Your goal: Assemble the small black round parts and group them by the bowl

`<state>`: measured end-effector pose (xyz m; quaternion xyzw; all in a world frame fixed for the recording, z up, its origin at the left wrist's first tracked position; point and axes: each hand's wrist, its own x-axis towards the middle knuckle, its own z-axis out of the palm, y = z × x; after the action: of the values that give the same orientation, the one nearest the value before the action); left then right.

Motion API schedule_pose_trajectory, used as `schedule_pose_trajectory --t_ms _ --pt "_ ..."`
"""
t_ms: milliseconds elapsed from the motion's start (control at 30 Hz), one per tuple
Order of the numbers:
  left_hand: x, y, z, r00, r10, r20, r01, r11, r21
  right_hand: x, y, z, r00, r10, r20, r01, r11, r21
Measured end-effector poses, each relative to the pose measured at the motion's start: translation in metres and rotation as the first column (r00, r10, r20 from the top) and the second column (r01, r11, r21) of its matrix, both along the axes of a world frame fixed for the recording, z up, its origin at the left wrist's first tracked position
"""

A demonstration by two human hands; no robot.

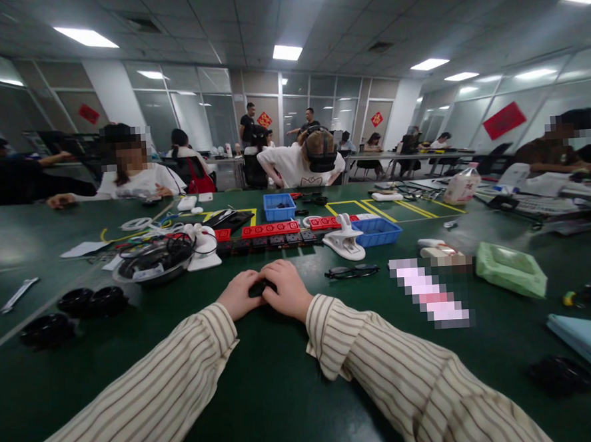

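Note:
My left hand (240, 294) and my right hand (287, 289) meet over the green table (276, 389), their fingers curled together. Between them shows a small black object (256, 288), mostly covered, so I cannot tell its kind. Just beyond my hands runs a row of red socket-like blocks (270, 229) with black blocks (277, 243) in front of it. A white clip stand (345, 239) is to the right of the row, and another white clip stand (204, 248) is to its left. Black-framed glasses (353, 271) rest right of my right hand.
At left are a metal bowl (153, 270) of black parts, black round parts (93, 302) and a wrench (17, 296). Blue bins (279, 208) stand farther back. On the right lie a green pack (511, 269) and a light-blue case (588, 343). People sit across the table.

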<state>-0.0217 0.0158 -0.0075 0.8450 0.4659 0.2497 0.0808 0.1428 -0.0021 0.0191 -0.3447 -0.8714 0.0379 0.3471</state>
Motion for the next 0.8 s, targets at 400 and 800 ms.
schedule_pose_trajectory --t_ms 400,800 --pt "0.0013 -0.0037 0.0024 0.995 -0.001 0.095 0.004 1.0 -0.028 -0.0009 0.0007 -0.0022 0.964 -0.238 -0.121 0.232 0.971 -0.062" --pt "0.0002 -0.0014 0.0025 1.0 0.003 -0.029 -0.004 1.0 -0.017 -0.0012 -0.0008 0.0005 0.996 -0.077 0.05 0.077 0.997 0.0"
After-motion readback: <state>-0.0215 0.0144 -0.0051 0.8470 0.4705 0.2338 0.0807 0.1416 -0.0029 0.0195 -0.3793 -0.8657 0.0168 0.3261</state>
